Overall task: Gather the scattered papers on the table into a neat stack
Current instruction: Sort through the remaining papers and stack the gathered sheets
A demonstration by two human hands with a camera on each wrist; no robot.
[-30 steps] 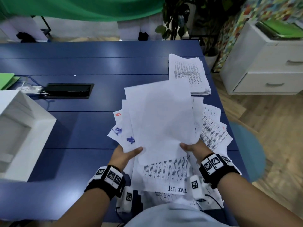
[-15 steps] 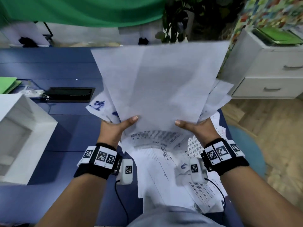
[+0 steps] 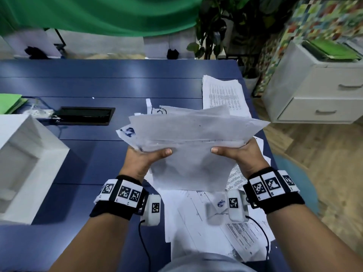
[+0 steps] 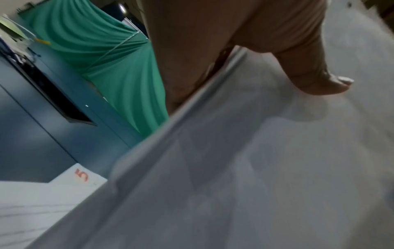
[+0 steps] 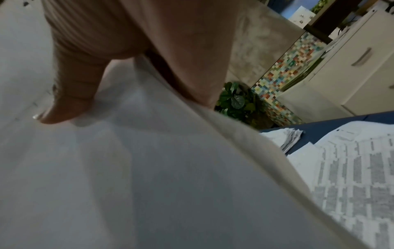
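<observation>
Both hands hold a loose bundle of white papers above the blue table. My left hand grips its left side, thumb on top. My right hand grips the right side the same way. The sheets lie uneven, with corners sticking out at the far left and right. The left wrist view shows the thumb pressing on the bundle of papers; the right wrist view shows the thumb on the bundle of papers. More loose sheets lie on the table below. A separate printed stack lies at the far right.
A white open box stands at the left. A black cable hatch is set in the table, with green folders at the left edge. A white drawer cabinet and a plant stand beyond the table's right side.
The bundle was lifted off the table and stood upright half a second ago; now it is tipped forward and lowered, nearly flat, so the far stack shows again. Both hands kept their grip.
</observation>
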